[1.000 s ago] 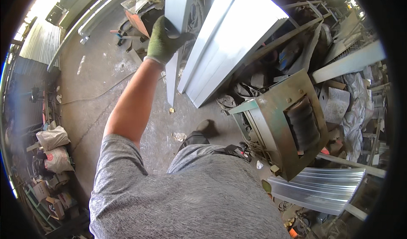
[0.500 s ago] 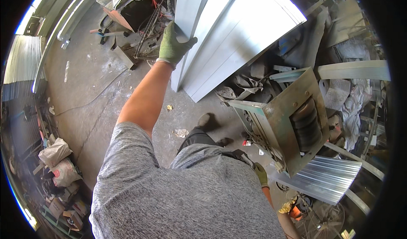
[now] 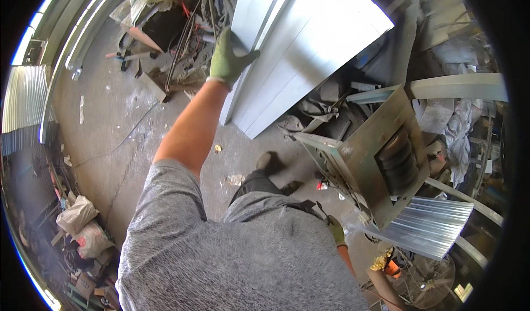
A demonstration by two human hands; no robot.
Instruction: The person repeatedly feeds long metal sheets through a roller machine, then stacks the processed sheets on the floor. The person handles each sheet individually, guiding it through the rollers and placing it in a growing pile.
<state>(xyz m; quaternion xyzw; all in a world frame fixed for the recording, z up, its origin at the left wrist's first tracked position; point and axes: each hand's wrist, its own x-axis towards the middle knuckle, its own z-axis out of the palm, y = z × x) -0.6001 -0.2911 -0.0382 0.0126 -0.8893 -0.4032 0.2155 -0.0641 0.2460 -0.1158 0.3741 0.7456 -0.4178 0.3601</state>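
Note:
My left hand [image 3: 231,60], in a green glove, reaches forward and grips the left edge of a long white panel [image 3: 251,16]. Its thumb lies across the panel's face; most of the fingers are hidden at the edge. Right beside this panel stand wider pale panels [image 3: 303,51], their lower ends near the floor. My right hand [image 3: 335,231], also green-gloved, hangs low at my right side, partly covered by my grey shirt. Its fingers are hidden, so I cannot see whether anything is in them.
A worn metal machine frame [image 3: 381,151] stands at my right, with a corrugated sheet [image 3: 425,225] beneath it. A wire-guarded fan [image 3: 430,283] is at lower right. Scrap and cables [image 3: 193,51] lie ahead left; white sacks [image 3: 77,214] sit far left. A thin cable [image 3: 135,126] crosses the floor.
The gripped panel has turned slightly, and more of its face shows near the top. My left hand stays on its edge. The whole view has shifted a little.

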